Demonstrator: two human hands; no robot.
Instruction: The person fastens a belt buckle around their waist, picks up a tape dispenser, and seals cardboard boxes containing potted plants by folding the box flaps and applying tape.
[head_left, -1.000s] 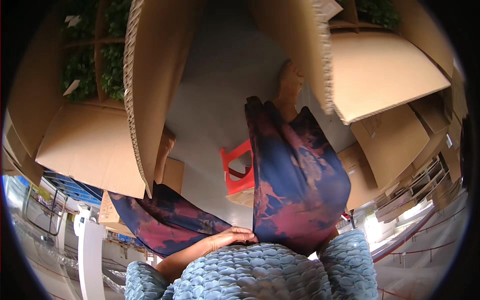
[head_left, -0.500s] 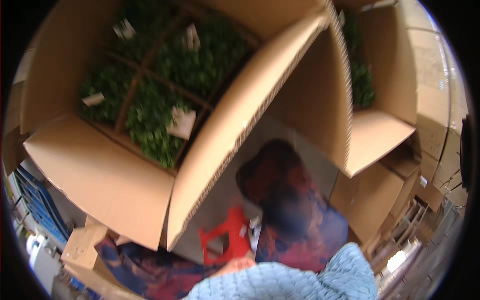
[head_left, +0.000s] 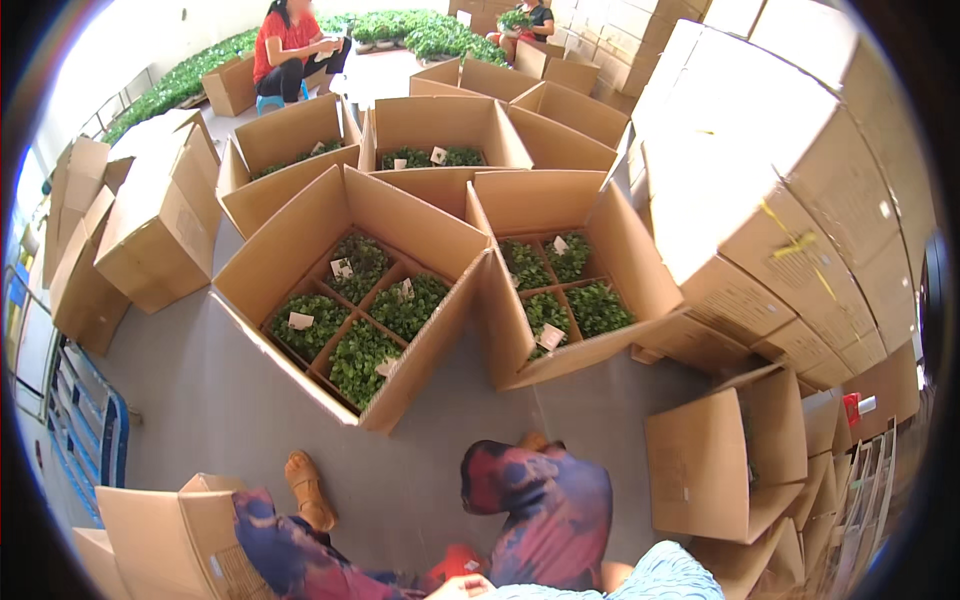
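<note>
At the bottom edge only part of my left hand (head_left: 460, 588) shows, its fingers bent against a red tape dispenser (head_left: 455, 562) that sits low between my knees. Most of that tool is covered. My blue quilted top (head_left: 620, 578) hides my right hand; a bit of bare forearm shows beside the sleeve. Ahead of me on the floor stand two open cartons: the left carton (head_left: 400, 215) and the right carton (head_left: 640, 245). Cardboard dividers split each one into cells with leafy green plants (head_left: 365, 365) carrying white tags.
Behind them are more open cartons (head_left: 445, 125), some with plants. Tall carton stacks (head_left: 800, 220) line the right. Closed cartons (head_left: 160, 230) and a blue cart (head_left: 95, 410) stand left. Two people sit far back near rows of plants (head_left: 440, 35). Another red dispenser (head_left: 852, 408) rests among right-hand cartons.
My view has lifted and drawn back from the left carton, so the far room and people now show. The red dispenser, plainly visible before, is now mostly hidden at the bottom edge.
</note>
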